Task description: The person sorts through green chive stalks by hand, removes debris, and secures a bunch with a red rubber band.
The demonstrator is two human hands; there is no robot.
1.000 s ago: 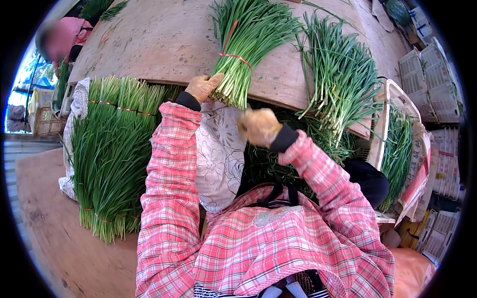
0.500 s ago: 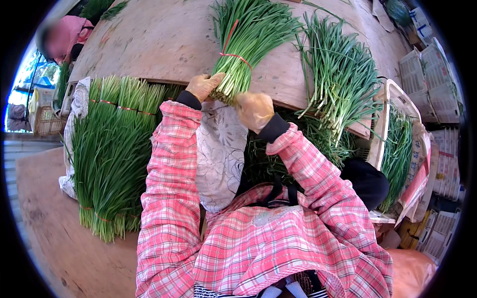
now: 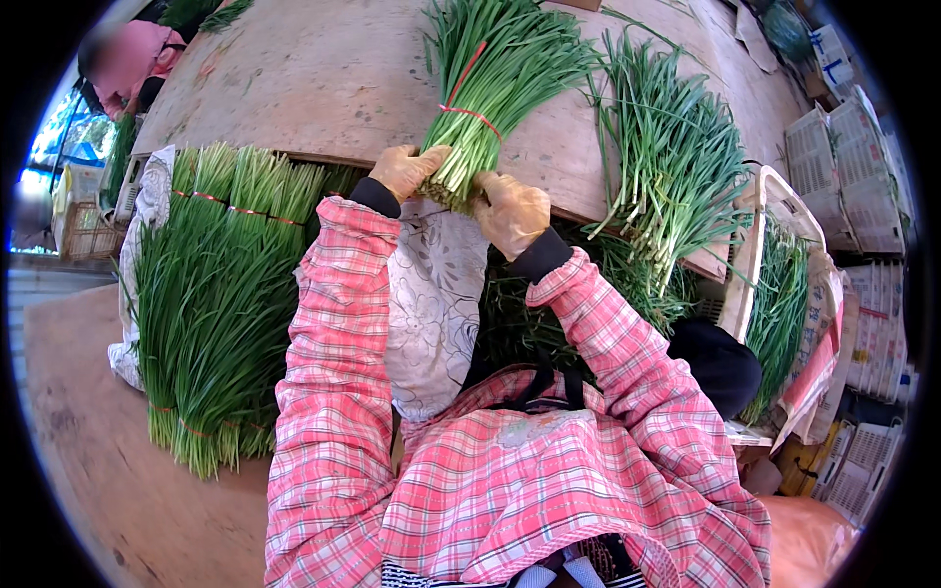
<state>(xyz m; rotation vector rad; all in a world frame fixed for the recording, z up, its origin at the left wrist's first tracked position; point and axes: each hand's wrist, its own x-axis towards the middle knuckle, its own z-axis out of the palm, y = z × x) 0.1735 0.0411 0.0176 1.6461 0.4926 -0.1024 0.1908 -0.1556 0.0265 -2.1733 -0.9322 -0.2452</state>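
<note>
A bundle of garlic chives (image 3: 505,83), tied with a red band, lies over the edge of the wooden table, stem ends toward me. My left hand (image 3: 407,172), in a tan glove, grips its left side near the cut ends, thumb on top. At the right of those ends, my gloved right hand (image 3: 516,215) is closed with curled fingers on the stems; its fingertips are partly hidden. Farther right rests a pile of loose chives (image 3: 671,147), its pale stems hanging over the table edge.
Several tied chive bundles (image 3: 221,294) are stacked at my left on a wooden board (image 3: 88,392). A patterned cloth (image 3: 431,314) hangs before me. To the right stand a crate of greens (image 3: 779,294) and stacked plastic crates (image 3: 833,171). Another person (image 3: 127,64) is at far left.
My right hand was blurred at the stem ends and now shows sharply, slightly farther right. The bundle and my left hand have shifted only a little to the right.
</note>
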